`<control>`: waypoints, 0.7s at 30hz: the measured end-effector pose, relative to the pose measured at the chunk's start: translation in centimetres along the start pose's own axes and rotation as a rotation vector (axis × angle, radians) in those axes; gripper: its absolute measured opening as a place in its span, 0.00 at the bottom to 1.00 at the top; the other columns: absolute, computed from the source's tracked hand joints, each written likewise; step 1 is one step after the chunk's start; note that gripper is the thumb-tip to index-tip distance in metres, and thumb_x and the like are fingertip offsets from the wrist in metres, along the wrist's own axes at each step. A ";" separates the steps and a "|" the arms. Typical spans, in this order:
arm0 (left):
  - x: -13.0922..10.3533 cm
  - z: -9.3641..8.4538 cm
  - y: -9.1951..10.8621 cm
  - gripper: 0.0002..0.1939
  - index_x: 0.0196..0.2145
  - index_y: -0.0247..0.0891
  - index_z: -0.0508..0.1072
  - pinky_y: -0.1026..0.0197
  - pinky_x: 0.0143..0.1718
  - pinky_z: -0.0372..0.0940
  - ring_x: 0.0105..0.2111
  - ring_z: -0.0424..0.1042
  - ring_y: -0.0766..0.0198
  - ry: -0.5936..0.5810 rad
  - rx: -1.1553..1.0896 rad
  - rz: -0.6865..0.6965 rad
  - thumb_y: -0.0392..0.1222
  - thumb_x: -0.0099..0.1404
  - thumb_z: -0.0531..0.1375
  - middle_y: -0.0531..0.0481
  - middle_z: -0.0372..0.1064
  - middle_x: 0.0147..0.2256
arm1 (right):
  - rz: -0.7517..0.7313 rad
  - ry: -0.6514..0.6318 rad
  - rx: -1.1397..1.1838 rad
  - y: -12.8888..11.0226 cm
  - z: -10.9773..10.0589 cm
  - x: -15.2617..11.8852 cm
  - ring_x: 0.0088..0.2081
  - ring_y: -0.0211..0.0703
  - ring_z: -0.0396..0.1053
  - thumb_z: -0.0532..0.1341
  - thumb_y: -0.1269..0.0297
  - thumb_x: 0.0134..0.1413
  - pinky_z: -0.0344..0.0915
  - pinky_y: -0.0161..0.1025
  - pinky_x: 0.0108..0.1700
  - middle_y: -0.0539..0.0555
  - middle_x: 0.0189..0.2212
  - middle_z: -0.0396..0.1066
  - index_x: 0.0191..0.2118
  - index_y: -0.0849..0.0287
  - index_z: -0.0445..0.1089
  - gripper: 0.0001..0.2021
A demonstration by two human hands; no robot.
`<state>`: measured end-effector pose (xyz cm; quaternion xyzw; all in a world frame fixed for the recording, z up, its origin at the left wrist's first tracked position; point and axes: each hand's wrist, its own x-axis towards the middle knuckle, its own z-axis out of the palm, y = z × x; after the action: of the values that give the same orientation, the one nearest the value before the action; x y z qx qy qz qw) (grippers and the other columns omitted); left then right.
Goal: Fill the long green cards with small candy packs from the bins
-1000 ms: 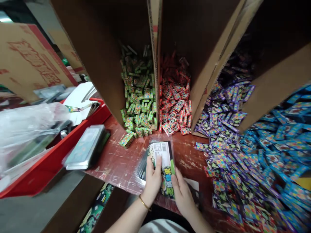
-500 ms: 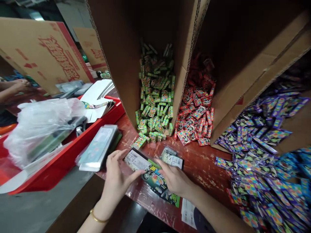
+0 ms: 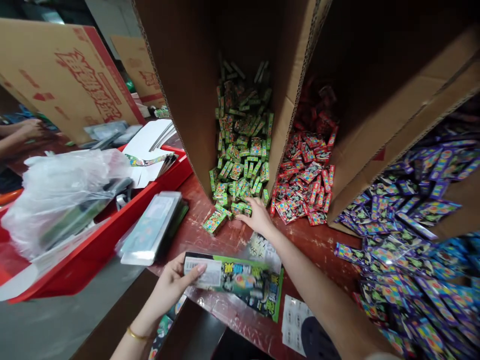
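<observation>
My left hand (image 3: pixel 174 280) pinches the left end of a flat black-and-green package (image 3: pixel 249 282), its thumb on a white barcode label. The package lies slanted over the front edge of the red table (image 3: pixel 318 255). Farther up, my right hand (image 3: pixel 258 216) touches the front of a heap of small green boxes (image 3: pixel 240 175), thumb and fingers around a box at the pile's edge. Another clear pack (image 3: pixel 260 246) lies partly under my right forearm. One green box (image 3: pixel 214 221) rests on the table left of my right hand.
Upright cardboard cartons (image 3: pixel 296 100) frame the green heap and red packets (image 3: pixel 303 190). Purple packets (image 3: pixel 397 220) spread at right. Clear cases (image 3: pixel 152 227) stand beside a red tray (image 3: pixel 93 245) holding plastic bags. A sticker sheet (image 3: pixel 294 325) lies at front. Another person's hands (image 3: pixel 30 129) show far left.
My right hand has left the package and moved up to the green boxes. My left hand has moved down and now grips the package's left end, and the package has turned more level.
</observation>
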<state>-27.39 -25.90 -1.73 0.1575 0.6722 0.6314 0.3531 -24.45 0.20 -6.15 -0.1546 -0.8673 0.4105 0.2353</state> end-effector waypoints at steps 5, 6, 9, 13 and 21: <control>-0.4 -0.2 -2.6 0.16 0.29 0.33 0.75 0.60 0.29 0.70 0.24 0.74 0.59 0.154 -0.185 -0.102 0.48 0.47 0.69 0.48 0.77 0.26 | 0.022 0.097 0.094 0.9 0.1 1.2 0.43 0.46 0.67 0.59 0.64 0.52 0.62 0.46 0.48 0.58 0.37 0.70 0.38 0.61 0.65 0.08; -0.3 -0.2 -3.1 0.17 0.31 0.34 0.75 0.59 0.30 0.70 0.26 0.75 0.58 0.181 -0.239 -0.119 0.48 0.47 0.69 0.47 0.77 0.27 | 0.029 0.113 0.128 1.1 -1.0 0.3 0.41 0.44 0.68 0.57 0.63 0.54 0.64 0.44 0.45 0.57 0.37 0.70 0.42 0.61 0.62 0.10; 0.6 0.5 -4.2 0.19 0.33 0.34 0.76 0.59 0.33 0.71 0.28 0.76 0.58 0.187 -0.345 -0.154 0.46 0.44 0.71 0.47 0.78 0.30 | 0.046 0.224 0.334 1.7 -5.7 -3.6 0.36 0.41 0.71 0.56 0.60 0.54 0.68 0.39 0.37 0.55 0.37 0.71 0.49 0.58 0.54 0.18; 2.3 4.4 -4.3 0.18 0.30 0.30 0.76 0.61 0.32 0.71 0.26 0.76 0.60 0.042 -0.319 -0.220 0.42 0.42 0.72 0.46 0.77 0.27 | 0.151 0.498 0.510 2.0 -12.1 -10.0 0.30 0.41 0.71 0.63 0.57 0.48 0.68 0.38 0.33 0.51 0.30 0.71 0.42 0.56 0.59 0.18; 2.9 13.2 -3.7 0.17 0.28 0.31 0.74 0.63 0.28 0.70 0.25 0.75 0.62 -0.084 -0.272 -0.174 0.43 0.43 0.72 0.47 0.77 0.27 | 0.138 0.792 0.198 1.2 -16.8 -18.6 0.27 0.39 0.69 0.65 0.64 0.49 0.67 0.36 0.30 0.51 0.30 0.69 0.40 0.57 0.64 0.13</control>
<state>-19.66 -14.87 -5.47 0.0757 0.5762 0.6765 0.4523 0.33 3.06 -3.04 -0.3348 -0.6537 0.4154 0.5366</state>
